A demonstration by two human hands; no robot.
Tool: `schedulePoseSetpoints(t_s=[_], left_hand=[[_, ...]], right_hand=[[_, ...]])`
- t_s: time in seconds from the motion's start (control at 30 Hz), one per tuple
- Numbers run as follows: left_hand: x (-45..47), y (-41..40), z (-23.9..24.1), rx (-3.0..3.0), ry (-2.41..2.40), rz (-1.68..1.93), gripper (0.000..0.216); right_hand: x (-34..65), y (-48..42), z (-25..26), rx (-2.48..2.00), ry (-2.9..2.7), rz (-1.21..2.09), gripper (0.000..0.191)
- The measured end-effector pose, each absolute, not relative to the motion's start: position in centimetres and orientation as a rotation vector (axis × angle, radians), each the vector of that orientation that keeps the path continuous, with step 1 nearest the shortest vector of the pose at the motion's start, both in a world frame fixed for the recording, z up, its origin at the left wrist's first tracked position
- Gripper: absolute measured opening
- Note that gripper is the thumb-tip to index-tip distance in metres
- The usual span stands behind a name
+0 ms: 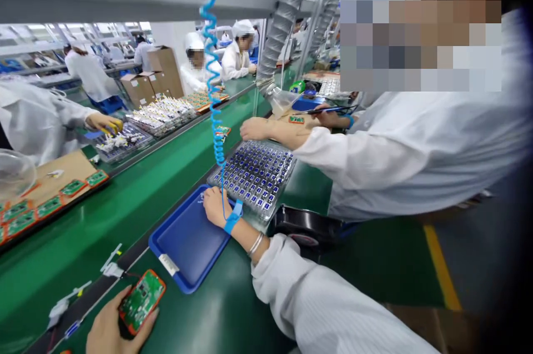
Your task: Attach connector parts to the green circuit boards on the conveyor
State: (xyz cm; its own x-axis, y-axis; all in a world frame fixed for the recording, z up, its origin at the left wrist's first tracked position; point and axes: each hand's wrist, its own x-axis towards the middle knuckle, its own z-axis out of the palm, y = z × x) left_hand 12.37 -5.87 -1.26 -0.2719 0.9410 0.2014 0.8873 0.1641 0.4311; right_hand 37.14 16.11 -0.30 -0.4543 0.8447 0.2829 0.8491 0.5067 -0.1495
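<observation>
My left hand (106,326) grips a green circuit board in an orange frame (142,299) at the near edge of the bench. My right hand (214,207) wears a blue wrist strap (233,216) with a coiled blue cord (210,54) running upward. It rests on the far corner of a blue plastic tray (187,243), fingers curled in a pinch beside a clear tray of several small blue parts (254,173). What the fingers hold is too small to make out.
A co-worker in a white coat (416,143) sits at my right, one hand (254,129) at the parts tray's far edge. A green conveyor belt (104,215) runs along the left. Across it lie green boards (73,187), trays of parts (162,115), more workers and cardboard boxes (154,79).
</observation>
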Motion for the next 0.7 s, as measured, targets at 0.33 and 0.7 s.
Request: schedulePoseSetpoints(t_s=[0.33, 0.7], left_hand=[[13.4, -6.4, -0.5, 1.828, 2.285, 0.742, 0.075], [12.9, -6.2, -1.8, 1.857, 2.262, 0.677, 0.069]], right_hand=[[37.3, 15.9, -0.1, -1.439, -2.458, 0.043, 0.019], [37.3, 15.9, -0.5, -1.418, -2.465, 0.037, 0.018]])
